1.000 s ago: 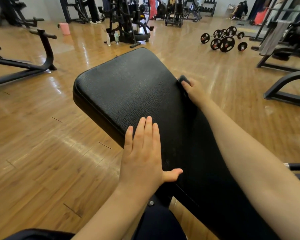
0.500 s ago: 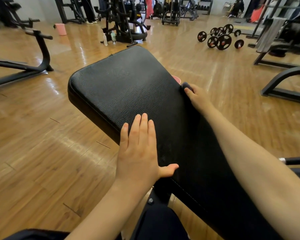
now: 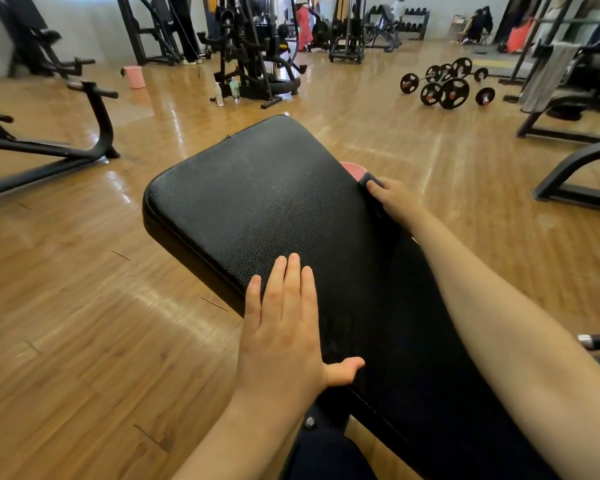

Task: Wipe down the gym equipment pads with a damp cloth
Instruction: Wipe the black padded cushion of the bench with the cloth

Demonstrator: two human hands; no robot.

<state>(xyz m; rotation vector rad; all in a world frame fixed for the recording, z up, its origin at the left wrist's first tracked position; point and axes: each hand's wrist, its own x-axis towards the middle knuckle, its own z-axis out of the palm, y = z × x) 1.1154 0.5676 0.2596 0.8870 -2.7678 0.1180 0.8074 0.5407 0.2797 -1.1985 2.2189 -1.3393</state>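
1. Left hand, approx 6 o'clock, lies flat on the near-left edge of the black bench pad; fingers straight & together, thumb out to the side, gripping nothing.
2. Pad fills the centre, running from 5 o'clock up to 12. Pebbled vinyl, stitched seam at the edge. Prob firm foam underneath: gives a little under pressure, won't crease. Surface looks smooth enough to go slick once damp.
3. Right hand, approx 2 o'clock, is at the pad's far-right edge, fingers curled round a dark cloth; only a corner of it shows. Cloth is soft & light, so bunch it in the palm and press flat for wiping.
4. Pink object peeks out just behind that edge; can't tell what it is.
5. Farther out, on the wood floor: weight plates at 1 o'clock, pink bucket at 10.
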